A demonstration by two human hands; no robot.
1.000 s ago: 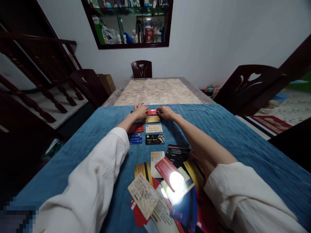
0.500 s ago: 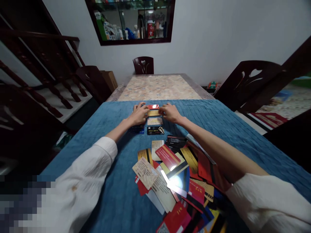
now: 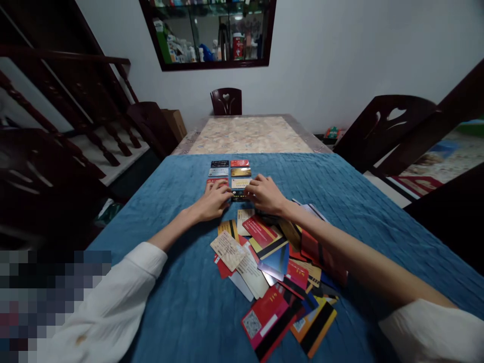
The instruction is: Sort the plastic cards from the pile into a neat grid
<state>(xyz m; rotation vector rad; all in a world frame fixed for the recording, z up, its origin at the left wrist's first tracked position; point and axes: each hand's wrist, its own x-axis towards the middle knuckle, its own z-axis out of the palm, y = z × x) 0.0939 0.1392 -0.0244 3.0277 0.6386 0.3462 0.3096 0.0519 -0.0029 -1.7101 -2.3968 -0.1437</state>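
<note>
Several plastic cards lie in two columns on the blue cloth. My left hand [image 3: 215, 199] has bent fingers at the left end of a black VIP card [image 3: 239, 197]. At the card's right end, my right hand [image 3: 265, 193] has its thumb and fingers drawn together. A cream card [image 3: 240, 183], a gold card [image 3: 241, 172] and a red card [image 3: 239, 163] lie beyond it in the right column. The left column shows a black card [image 3: 220, 164], a silver card [image 3: 218, 172] and a red card [image 3: 217, 181]; my left hand hides what lies below.
Nearer me is a loose pile of overlapping cards, with a red card [image 3: 270, 317] at its front and my right forearm above its right side. The blue cloth [image 3: 181, 292] covers the table's near part. Chairs [image 3: 385, 126] stand around it.
Both hands have moved nearer to me, from beside the gold card to the black VIP card. The upper cards of the left column now show. My view has shifted slightly.
</note>
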